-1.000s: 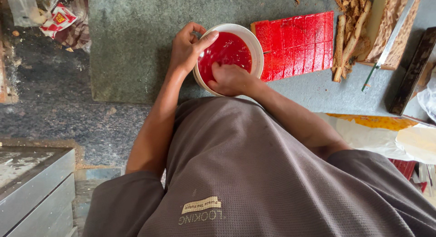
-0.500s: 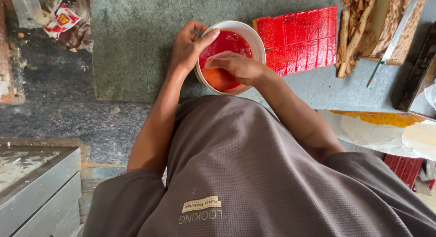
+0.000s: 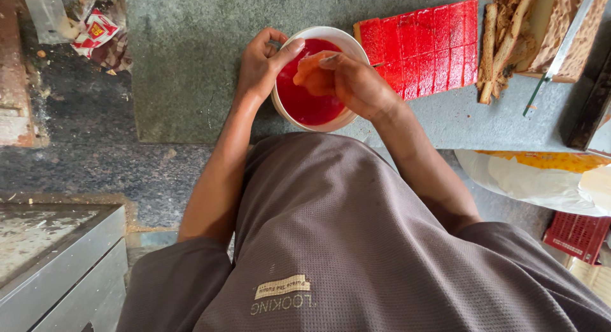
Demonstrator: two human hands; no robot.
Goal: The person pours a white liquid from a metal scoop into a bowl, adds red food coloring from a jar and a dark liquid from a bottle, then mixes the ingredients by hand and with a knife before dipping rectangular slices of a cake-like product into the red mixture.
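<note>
since a moment ago the right hand lifts from the red liquid, fingers pinched on a soaked orange piece above the white bowl; left hand grips the rim. drips could stain the counter.

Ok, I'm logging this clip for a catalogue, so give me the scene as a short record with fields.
left hand: grips the rim of the white bowl, thumb over the edge
right hand: over the bowl, fingers stained orange-red
bowl contents: red liquid
right of the bowl: red slab scored into squares
far right: brown strips, knife
surface: grey stone counter
</note>
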